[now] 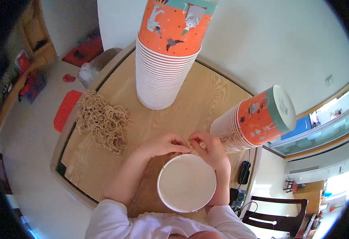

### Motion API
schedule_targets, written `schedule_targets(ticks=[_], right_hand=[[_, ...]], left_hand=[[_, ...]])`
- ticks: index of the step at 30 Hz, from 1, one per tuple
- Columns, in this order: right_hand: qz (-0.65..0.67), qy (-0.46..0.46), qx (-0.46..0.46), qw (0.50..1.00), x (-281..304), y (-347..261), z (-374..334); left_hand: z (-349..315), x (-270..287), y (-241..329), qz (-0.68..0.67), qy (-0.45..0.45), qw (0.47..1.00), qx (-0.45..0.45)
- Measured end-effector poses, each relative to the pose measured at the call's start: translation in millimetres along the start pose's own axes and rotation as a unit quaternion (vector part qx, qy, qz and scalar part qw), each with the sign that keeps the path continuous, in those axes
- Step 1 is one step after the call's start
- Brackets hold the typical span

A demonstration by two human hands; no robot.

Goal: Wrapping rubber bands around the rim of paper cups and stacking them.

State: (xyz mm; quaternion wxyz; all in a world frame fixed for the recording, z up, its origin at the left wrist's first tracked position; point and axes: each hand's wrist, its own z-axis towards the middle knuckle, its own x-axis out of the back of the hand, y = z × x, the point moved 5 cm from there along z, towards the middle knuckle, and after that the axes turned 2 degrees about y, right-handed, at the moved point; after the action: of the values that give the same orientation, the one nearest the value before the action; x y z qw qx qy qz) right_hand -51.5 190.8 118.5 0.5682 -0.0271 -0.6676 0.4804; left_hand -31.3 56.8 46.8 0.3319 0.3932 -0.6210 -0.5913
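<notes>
A round white paper bucket (pixel 186 183) stands between my forearms, its open mouth facing up toward me. Beyond its far rim my left hand (pixel 166 144) and my right hand (pixel 210 149) come close together, fingertips pinched. A thin tan string shows in part between them at the rim; most of it is hidden by the fingers. On the left of the table lies a loose tangle of tan strings (pixel 104 123). To the right of my right hand leans a shorter stack of paper buckets (pixel 260 119), orange and green on the outermost one, with tan strings along its side.
A tall stack of nested paper buckets (pixel 162 71) rises at the far side of the wooden table (pixel 198 105), near a white wall. A black power adapter (pixel 244 172) with cables sits by the right edge. A dark wooden chair (pixel 276 217) stands at the lower right.
</notes>
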Motion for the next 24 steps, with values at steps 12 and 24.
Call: schedule_targets(ticks=[12,24], right_hand=[[0.291,-0.106,-0.021,0.951,-9.4,19.0,9.9],[0.350,-0.122,-0.062,0.927,-21.8,22.7,23.2]], left_hand=[[12.2,-4.1,-28.7,-0.332,-0.061,0.940,-0.048],[11.3,2.1,-34.4,-0.337,-0.093,0.933,-0.083]])
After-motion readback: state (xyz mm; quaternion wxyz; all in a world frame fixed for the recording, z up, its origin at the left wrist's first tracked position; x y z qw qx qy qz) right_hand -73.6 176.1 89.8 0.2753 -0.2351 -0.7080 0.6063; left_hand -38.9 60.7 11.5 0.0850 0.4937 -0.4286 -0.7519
